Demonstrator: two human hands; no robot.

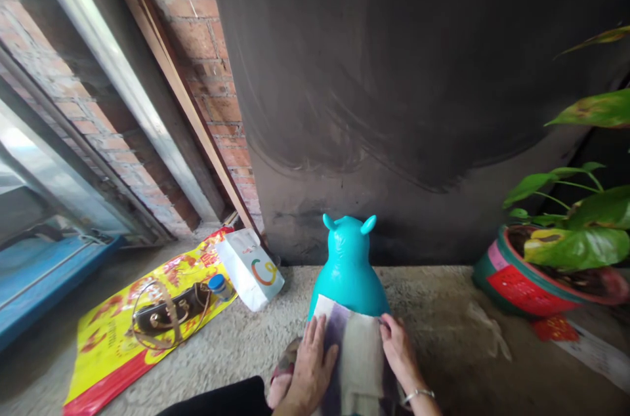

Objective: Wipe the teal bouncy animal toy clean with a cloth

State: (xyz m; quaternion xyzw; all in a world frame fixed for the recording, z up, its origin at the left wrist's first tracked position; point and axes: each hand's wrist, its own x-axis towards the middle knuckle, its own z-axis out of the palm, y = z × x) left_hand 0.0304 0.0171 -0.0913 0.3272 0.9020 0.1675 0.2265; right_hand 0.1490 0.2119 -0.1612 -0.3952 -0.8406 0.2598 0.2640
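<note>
One cloth (363, 353), cream and purple stripes, left hand (311, 362) spread, right hand (399, 347) pinching edge

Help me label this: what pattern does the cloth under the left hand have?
The cloth has broad purple and off-white stripes, best seen in the head view.

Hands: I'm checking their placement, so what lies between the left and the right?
In the head view, striped cloth lies between the left hand and right hand.
</note>
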